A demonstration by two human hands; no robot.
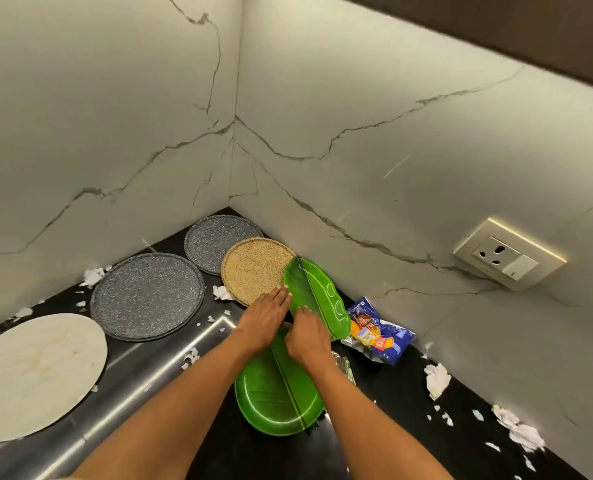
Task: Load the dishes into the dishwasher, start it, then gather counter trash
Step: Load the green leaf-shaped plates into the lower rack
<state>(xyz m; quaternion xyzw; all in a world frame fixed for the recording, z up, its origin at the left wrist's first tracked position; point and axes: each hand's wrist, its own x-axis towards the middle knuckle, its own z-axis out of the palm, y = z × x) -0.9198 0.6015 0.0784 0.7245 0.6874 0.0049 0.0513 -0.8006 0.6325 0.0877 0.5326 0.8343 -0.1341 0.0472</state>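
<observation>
Stage: early; dishes are being collected from the desk [374, 403], none seen loaded; dishwasher not in view.
Left hand [265, 315]: laid flat, fingers straight, pressed on the near rim of the tan plate [253, 268] and the edge of the upper green leaf plate [319, 296].
Right hand [307, 336]: fingers curled, the upper green leaf plate is gripped at its lower edge; exact pinch partly hidden.
Upper green leaf plate: tilted, overlapping the tan plate and the lower green leaf plate [277, 396].
Lower green leaf plate: flat on the desk, under both forearms.
Other dishes: two dark speckled plates [146, 296] [215, 240] and a white round plate [35, 372] lie on the desk, left of the hands.
Trash: a blue snack wrapper [380, 332] lies just right of the green plates; torn paper scraps [437, 379] are scattered over the desk; none gathered.
Left to do: judged as nearly all — loading, starting, trash.
Writing: wrapper print is too blurred to be read; no brand is legible.
Wall: a socket [508, 254] is mounted at right.
</observation>
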